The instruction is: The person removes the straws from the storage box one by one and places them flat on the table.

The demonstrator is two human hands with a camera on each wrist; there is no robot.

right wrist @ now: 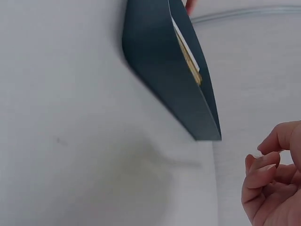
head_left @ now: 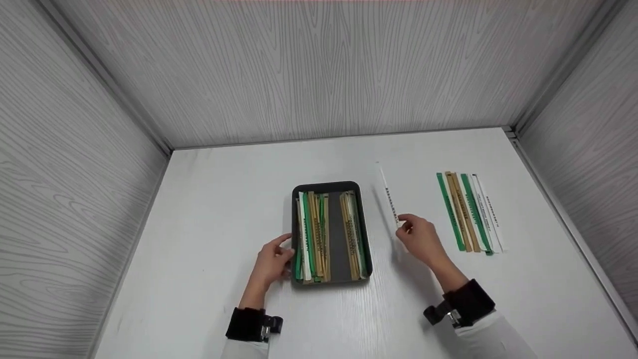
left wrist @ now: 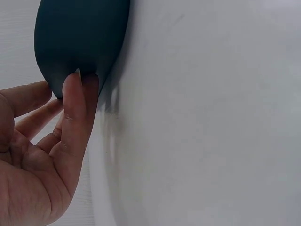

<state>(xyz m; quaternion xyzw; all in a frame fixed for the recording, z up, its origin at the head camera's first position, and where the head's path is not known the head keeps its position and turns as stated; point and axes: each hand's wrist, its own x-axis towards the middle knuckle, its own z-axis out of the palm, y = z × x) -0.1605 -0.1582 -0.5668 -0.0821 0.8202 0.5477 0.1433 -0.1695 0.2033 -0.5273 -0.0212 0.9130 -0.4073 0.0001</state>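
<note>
- White, slim and printed with black lettering, a wrapped stick (head_left: 390,198) hangs over the tabletop (head_left: 214,224), between a dark tray to its left and a row of similar sticks to its right.
- Its long axis runs mostly away from the person: the far end leans a little left, the near end sits at the fingers. A soft shadow lies alongside it, apart from it.
- The right hand (head_left: 420,238) pinches this stick near its near end, thumb against fingertips, the other fingers curled. In the right wrist view the pinch shows at the right edge, but the stick itself is hard to make out.
- The left hand (head_left: 271,262) touches the outside of the tray's left wall, its fingers relaxed against the side rather than wrapped around it.
- The dark tray (head_left: 340,249) is rectangular with rounded corners, its long sides running away from the person.
- Inside, a left bundle (head_left: 314,237) mixes white, green and brown sticks; a narrower right bundle (head_left: 352,237) lies along the opposite wall, with a bare strip between. Both point along the tray's length.
- On the right of the tabletop, a row of sticks (head_left: 463,212) in green, brown and white lies side by side, far ends leaning left.
- Behind stands a grey wood-grain panel (head_left: 324,75).
</note>
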